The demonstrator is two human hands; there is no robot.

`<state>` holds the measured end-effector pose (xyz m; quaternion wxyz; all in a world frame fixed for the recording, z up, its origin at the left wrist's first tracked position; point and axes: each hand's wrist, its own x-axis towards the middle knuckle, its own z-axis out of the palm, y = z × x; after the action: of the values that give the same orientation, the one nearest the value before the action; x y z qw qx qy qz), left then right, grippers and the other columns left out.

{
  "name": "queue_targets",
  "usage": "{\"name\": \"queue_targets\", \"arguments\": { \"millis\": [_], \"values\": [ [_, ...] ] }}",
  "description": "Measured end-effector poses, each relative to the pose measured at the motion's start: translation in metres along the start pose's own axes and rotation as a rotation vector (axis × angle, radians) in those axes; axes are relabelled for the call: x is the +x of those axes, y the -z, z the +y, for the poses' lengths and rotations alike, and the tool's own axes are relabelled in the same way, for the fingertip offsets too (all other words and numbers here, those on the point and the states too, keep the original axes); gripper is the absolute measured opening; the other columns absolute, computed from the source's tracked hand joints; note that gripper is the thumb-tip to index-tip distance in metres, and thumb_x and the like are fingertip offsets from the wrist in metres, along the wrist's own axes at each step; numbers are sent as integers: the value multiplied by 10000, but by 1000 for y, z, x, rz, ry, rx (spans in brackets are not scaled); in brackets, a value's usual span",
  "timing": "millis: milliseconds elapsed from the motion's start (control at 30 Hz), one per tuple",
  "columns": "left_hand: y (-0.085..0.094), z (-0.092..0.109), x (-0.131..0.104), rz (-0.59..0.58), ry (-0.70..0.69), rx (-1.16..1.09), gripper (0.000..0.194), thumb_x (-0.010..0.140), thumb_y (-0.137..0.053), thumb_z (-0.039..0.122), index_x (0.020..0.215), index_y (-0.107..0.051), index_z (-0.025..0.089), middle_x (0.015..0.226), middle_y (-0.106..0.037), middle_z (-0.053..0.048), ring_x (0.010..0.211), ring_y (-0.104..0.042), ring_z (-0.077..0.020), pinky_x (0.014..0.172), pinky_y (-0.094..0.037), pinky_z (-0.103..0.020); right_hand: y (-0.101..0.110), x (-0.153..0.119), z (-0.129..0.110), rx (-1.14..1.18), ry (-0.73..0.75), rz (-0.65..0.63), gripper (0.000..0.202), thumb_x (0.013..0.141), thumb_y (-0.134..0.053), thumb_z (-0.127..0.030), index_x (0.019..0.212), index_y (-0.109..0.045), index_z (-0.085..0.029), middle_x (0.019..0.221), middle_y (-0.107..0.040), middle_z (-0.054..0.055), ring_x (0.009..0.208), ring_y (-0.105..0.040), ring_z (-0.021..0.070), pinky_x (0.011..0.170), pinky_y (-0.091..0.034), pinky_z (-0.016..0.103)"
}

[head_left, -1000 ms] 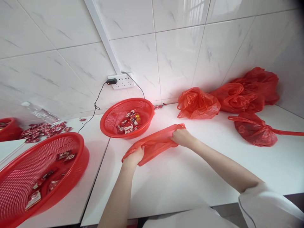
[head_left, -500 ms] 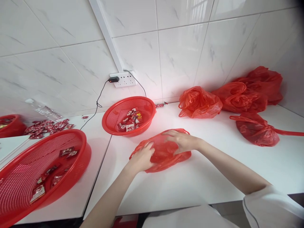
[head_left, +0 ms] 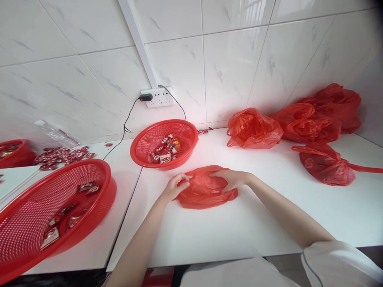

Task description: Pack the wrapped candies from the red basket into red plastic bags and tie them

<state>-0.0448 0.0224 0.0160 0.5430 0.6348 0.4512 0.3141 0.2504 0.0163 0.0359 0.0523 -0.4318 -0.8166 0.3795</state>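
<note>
A thin red plastic bag (head_left: 203, 197) lies spread and crumpled on the white table in front of me, its mouth facing up. My left hand (head_left: 175, 188) is at the bag's left edge, fingers curled and thumb closing on the film. From the right, my right hand (head_left: 233, 179) reaches into the mouth, with thumb and fingers apart against the plastic. Just behind the bag sits a red mesh basket (head_left: 143, 149) holding several small wrapped packets (head_left: 166, 158).
At left a larger red basket (head_left: 103, 175) holds a few packets. Behind it are a packet pile (head_left: 54, 157) and a clear bottle (head_left: 60, 135). Bunched red bags (head_left: 254, 127) and a knotted filled bag (head_left: 326, 165) lie right. A cable (head_left: 127, 119) hangs from the wall socket (head_left: 160, 97).
My left hand has drawn out from inside the bag to its left edge and its fingers have curled in. The bag's mouth has slumped lower and narrower. My right hand stays at the right side.
</note>
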Motion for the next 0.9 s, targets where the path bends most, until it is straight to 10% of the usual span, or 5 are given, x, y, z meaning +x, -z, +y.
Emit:
{"name": "queue_targets", "arguments": {
  "millis": [200, 433, 900],
  "values": [
    [-2, 32, 21, 423, 380, -748, 702, 831, -366, 734, 1077, -544, 101, 831, -712, -182, 791, -717, -250, 601, -561, -292, 19, 9, -42, -122, -13, 220, 346, 844, -596, -276, 1167, -647, -162, 1144, -682, 144, 1028, -645, 288, 857, -485, 380],
    [3, 29, 28, 530, 137, -928, 255, 780, -522, 156, 1017, -608, 113, 875, -729, -92, 850, -711, -210, 765, -587, -295, 42, -9, -105, 37, 294, 442, 267, 907, -527, -272, 1150, -624, -216, 1142, -693, 44, 1020, -658, 183, 889, -502, 315],
    [-42, 2, 22, 500, -33, -832, 255, 604, -649, 241, 848, -660, 170, 879, -725, -36, 922, -668, -259, 759, -553, -394, 38, 1, -82, -28, 184, 446, 204, 910, -541, -253, 1083, -643, -215, 1061, -712, 39, 948, -674, 194, 838, -522, 334]
  ]
}}
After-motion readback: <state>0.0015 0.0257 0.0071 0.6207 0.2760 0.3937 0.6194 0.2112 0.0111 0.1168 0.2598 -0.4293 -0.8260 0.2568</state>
